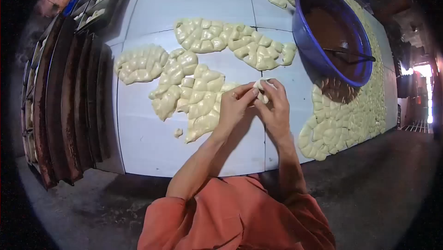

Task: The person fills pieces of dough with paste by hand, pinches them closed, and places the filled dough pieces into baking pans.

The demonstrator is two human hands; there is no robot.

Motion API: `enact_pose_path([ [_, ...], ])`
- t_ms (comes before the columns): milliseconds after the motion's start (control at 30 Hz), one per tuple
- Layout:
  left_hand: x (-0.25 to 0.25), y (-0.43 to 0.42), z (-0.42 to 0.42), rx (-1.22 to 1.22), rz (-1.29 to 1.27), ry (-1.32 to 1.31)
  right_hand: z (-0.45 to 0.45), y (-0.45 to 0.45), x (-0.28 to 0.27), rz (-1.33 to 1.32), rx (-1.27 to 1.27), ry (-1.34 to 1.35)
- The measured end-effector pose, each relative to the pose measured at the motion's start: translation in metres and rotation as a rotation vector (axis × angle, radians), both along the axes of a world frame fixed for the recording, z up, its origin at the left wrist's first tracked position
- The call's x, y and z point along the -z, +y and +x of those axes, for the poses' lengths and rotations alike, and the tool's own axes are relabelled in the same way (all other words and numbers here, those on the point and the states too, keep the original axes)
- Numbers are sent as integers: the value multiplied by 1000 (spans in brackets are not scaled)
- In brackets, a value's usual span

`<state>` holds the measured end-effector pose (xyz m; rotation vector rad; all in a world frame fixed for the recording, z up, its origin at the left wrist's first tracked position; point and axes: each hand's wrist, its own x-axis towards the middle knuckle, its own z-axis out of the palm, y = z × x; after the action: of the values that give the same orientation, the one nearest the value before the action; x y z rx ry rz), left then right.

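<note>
My left hand (pixel 236 104) and my right hand (pixel 274 105) meet over the middle of the white table (pixel 152 155). Between their fingertips is a small piece of dough (pixel 261 89), pinched from both sides and partly hidden by the fingers. Just left of my left hand lies a patch of pale, glossy dough pieces (pixel 203 95) pressed edge to edge. Another such patch, the far dough pieces (pixel 203 34), stretches across the table beyond my hands. One small loose dough scrap (pixel 178 132) sits apart at the lower left.
A blue basin (pixel 301 33) of brown filling, with a dark-handled tool (pixel 348 54) resting in it, stands at the right. Many flattened dough pieces (pixel 341 125) cover the table's right side. Stacked dark metal trays (pixel 69 107) line the left edge; more trays (pixel 99 7) holding dough are behind.
</note>
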<state>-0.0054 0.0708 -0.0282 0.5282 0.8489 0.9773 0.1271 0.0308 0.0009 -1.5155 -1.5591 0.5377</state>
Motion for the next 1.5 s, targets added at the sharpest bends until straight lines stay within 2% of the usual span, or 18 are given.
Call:
enact_pose_path([
  [167,-2,-3,-13,37,-7,28,-19,2,13,115,130,31],
  [267,-4,-2,-18,37,7,1,-20,-1,23,-212,120,531],
  [400,-13,11,-39,185,0,112,-24,-14,-8,-429,13,796],
  [500,-13,13,-51,240,-27,162,-22,-26,8,-183,-182,483],
  [567,-19,8,-53,280,25,142,-18,-28,11,-262,-160,446],
  [633,-28,-2,-54,310,55,137,-16,-19,17,28,-197,381],
  [700,-30,-7,-57,289,154,157,-22,-25,21,30,-144,493],
  [767,-20,-6,-58,288,138,118,-23,-26,28,100,-41,340],
  [800,-19,-8,-58,297,157,128,-32,-25,30,113,-13,552],
  [900,-14,-14,-59,309,199,140,-51,-23,26,222,125,685],
  [967,-13,-20,-56,292,253,171,-46,-28,40,136,195,586],
  [1033,-14,-29,-52,303,264,169,-42,-28,40,215,247,196],
  [1100,-17,-34,-50,311,291,170,-40,-30,37,216,269,234],
  [1200,-9,-32,-51,283,290,343,-24,-39,41,-122,165,134],
  [1300,7,-42,-47,222,130,278,-38,-48,-1,-68,106,151],
  [1367,8,-49,-46,223,39,162,-30,-61,9,20,-35,-54],
  [1433,7,-54,-50,426,-60,130,-27,-70,6,61,-50,-133],
  [1500,-2,-65,-52,374,-68,110,-19,-80,12,-269,29,75],
])
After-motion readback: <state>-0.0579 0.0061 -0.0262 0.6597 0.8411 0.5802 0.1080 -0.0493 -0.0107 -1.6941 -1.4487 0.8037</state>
